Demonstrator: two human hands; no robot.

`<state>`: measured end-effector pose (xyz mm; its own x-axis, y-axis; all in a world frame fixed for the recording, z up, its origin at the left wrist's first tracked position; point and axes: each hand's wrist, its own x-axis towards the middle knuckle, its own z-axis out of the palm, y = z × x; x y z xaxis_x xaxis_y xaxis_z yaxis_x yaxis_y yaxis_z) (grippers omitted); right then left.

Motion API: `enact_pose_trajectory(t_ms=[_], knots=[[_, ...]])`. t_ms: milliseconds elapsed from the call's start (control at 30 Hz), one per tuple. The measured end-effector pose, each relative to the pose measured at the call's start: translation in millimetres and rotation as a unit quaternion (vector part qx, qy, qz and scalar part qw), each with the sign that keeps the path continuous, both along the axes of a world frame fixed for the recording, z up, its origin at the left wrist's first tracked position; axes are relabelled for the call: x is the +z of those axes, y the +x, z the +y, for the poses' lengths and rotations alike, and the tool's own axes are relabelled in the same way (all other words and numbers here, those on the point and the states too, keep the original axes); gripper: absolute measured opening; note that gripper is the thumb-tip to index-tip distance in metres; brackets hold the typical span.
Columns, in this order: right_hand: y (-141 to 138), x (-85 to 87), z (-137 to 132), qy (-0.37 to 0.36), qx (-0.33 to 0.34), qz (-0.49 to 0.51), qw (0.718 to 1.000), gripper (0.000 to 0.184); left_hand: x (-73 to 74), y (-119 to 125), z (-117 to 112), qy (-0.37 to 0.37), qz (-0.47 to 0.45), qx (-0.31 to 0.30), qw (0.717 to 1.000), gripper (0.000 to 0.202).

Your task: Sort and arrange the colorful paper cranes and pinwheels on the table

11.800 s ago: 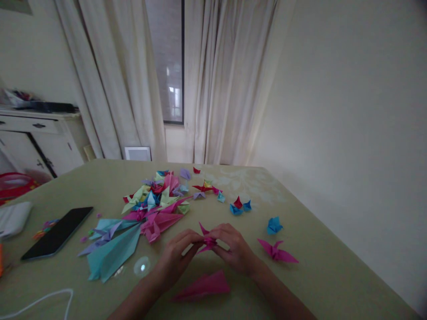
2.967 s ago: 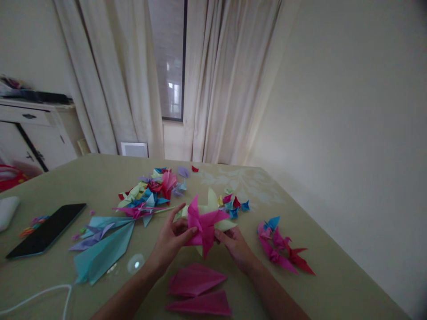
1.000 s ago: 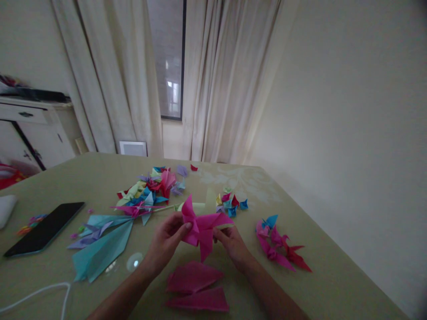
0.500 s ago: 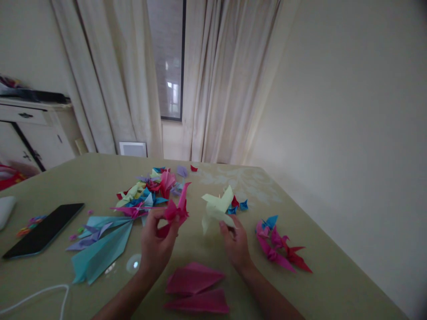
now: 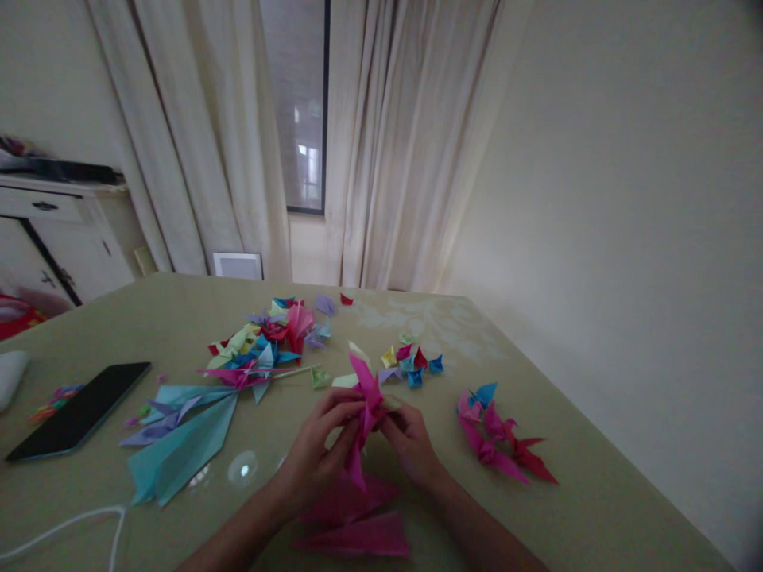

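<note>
My left hand (image 5: 325, 445) is closed on a bright pink paper crane (image 5: 368, 389), held up over the near middle of the table. Close against it, my right hand (image 5: 412, 445) pinches a pale green paper crane (image 5: 346, 381), mostly hidden behind the pink one. The two cranes overlap and seem to touch. Below my hands lies a folded pink paper plane (image 5: 363, 536), partly covered by my left hand. On the right, several pink, red and blue paper cranes (image 5: 494, 441) lie in a curved group.
A pile of colourful folded paper pieces (image 5: 268, 342) lies left of centre, small folded pieces (image 5: 411, 365) beyond my hands. A turquoise paper plane (image 5: 191, 453), a black tablet-like slab (image 5: 80, 409) and a white cable (image 5: 77, 518) lie left. The wall (image 5: 625, 238) borders the table's right side.
My hands have come together from apart, bringing the pink crane right and the pale green crane left until they overlap. Small folded pieces behind the green crane now show.
</note>
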<state>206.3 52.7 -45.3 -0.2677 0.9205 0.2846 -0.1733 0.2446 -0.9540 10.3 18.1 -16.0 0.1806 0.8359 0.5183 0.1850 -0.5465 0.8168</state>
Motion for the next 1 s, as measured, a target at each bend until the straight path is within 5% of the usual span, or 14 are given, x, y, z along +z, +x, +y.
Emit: enact_pose_trajectory(t_ms=[133, 267, 400, 567, 767, 867, 1000], knots=[[-6, 0.6, -4, 0.004, 0.037, 0.031, 0.999, 0.037, -14.4, -2, 5, 0.111, 0.142, 0.099, 0.979, 0.049], [-8, 5.6, -8, -0.007, 0.06, 0.02, 0.998, 0.042, -16.0, -12, 4, 0.261, 0.291, 0.169, 0.905, 0.059], [-8, 8.5, -10, -0.007, 0.052, 0.003, 0.999, 0.044, -5.7, -22, 4, 0.384, 0.371, 0.148, 0.833, 0.058], [-10, 7.7, -10, -0.025, 0.061, -0.002, 0.998, 0.037, 3.4, -27, 1, 0.424, 0.405, 0.137, 0.798, 0.042], [-2, 5.5, -5, -0.008, 0.023, -0.017, 1.0, 0.034, 11.1, -26, 0, 0.351, 0.267, 0.183, 0.879, 0.019], [8, -1.5, 3, -0.025, -0.045, -0.007, 0.999, 0.04, 13.4, -26, 7, 0.231, 0.181, 0.189, 0.937, 0.015], [13, -8.9, 11, -0.089, -0.062, 0.06, 0.992, 0.044, 4.2, -23, 18, -0.004, 0.008, 0.1, 0.995, 0.023]])
